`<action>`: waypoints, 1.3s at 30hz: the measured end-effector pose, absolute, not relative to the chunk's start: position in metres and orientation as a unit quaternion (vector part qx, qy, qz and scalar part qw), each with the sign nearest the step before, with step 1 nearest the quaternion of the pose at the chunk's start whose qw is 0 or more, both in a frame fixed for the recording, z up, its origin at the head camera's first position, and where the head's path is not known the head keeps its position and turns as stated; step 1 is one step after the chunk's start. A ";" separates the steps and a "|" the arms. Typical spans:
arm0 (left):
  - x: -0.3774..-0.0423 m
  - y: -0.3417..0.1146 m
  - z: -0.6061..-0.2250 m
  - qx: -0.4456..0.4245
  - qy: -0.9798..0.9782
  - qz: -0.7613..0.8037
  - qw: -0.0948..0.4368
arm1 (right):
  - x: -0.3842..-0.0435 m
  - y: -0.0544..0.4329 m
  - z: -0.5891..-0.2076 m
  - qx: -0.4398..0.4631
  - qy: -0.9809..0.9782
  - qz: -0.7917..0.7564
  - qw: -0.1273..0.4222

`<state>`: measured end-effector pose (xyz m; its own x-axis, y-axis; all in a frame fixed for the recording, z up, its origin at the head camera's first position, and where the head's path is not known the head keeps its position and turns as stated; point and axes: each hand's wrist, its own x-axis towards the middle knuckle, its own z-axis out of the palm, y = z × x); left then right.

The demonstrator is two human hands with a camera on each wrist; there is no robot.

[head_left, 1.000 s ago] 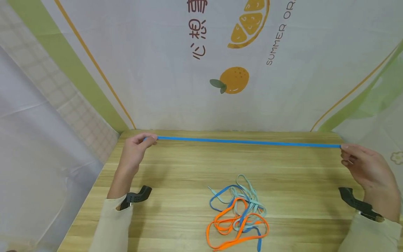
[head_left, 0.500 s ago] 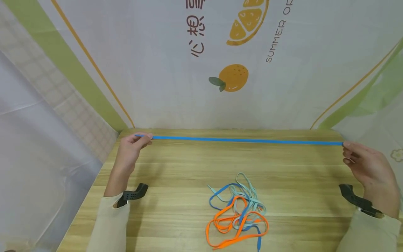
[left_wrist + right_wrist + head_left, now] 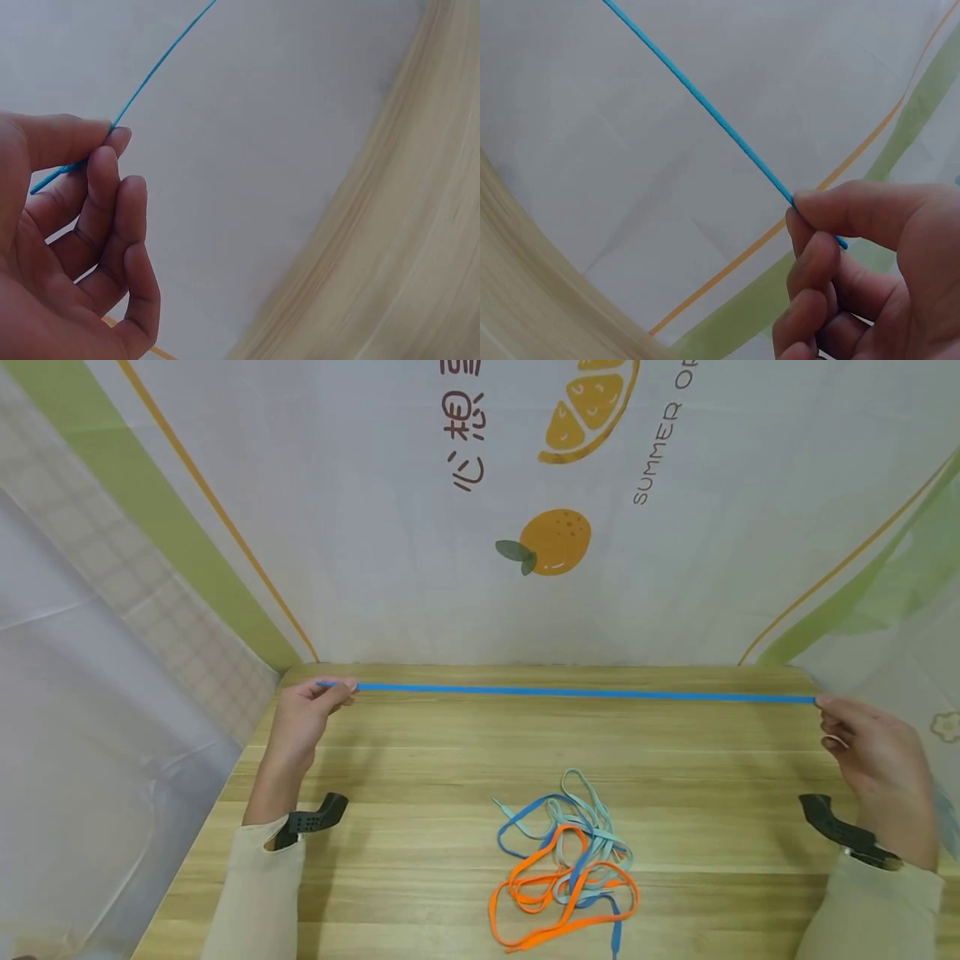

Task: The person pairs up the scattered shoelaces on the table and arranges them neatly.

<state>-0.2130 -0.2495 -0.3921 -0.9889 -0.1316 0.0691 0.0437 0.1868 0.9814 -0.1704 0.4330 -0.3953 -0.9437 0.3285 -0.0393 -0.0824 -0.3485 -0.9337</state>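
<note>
A bright blue flat shoelace (image 3: 570,693) is stretched straight between both hands above the far part of the table. My left hand (image 3: 298,718) pinches one end between thumb and fingertips, and the lace's tip (image 3: 46,182) sticks out behind the thumb in the left wrist view. At the other end, my right hand (image 3: 885,747) pinches the lace between thumb and forefinger. A short tip (image 3: 843,244) pokes past those fingers in the right wrist view. Nearer the person lies a loose tangle of shoelaces: an orange one (image 3: 555,935), a darker blue one (image 3: 517,818) and a pale green one (image 3: 592,785).
The wood-grain table (image 3: 420,827) meets a white cloth backdrop (image 3: 390,527) printed with oranges and lettering. Cloth also hangs at the left and right sides. A black wrist mount (image 3: 318,817) sits on the left wrist, another mount (image 3: 832,822) on the right.
My left hand has shifted slightly left, still pinching the blue shoelace, and more of its tip shows behind the thumb. The tangle lies as before; the head view has tilted slightly.
</note>
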 end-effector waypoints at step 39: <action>-0.228 -0.237 -0.432 0.084 -0.888 -0.447 0.062 | -0.200 0.427 -0.417 -0.277 -0.831 0.470 0.108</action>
